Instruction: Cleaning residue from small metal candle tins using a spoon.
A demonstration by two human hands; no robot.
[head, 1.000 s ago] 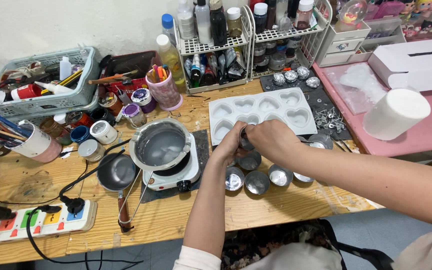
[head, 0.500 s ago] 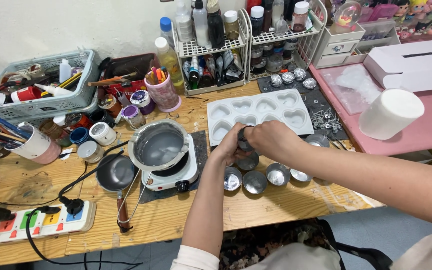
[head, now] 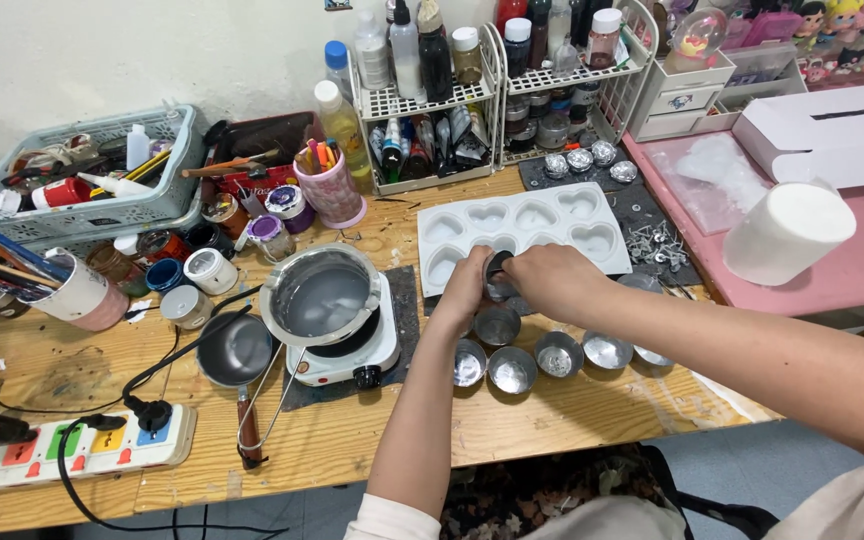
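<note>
Both my hands meet over the middle of the wooden table, just in front of a white heart-shaped mould tray. My left hand and my right hand together grip a small round metal cup, held slightly above the table. Below them stand several empty silver tin cups in a cluster. To the left, a metal pot of clear melted liquid sits on a small white electric hotplate.
A small dark pan and a power strip lie at the left. Paint pots, a pink pen cup, a grey basket and white bottle racks line the back. A white cylinder stands on a pink mat at the right.
My hands have stayed close together over the tin cups and lifted the small cup slightly toward the mould tray. Nothing else has moved.
</note>
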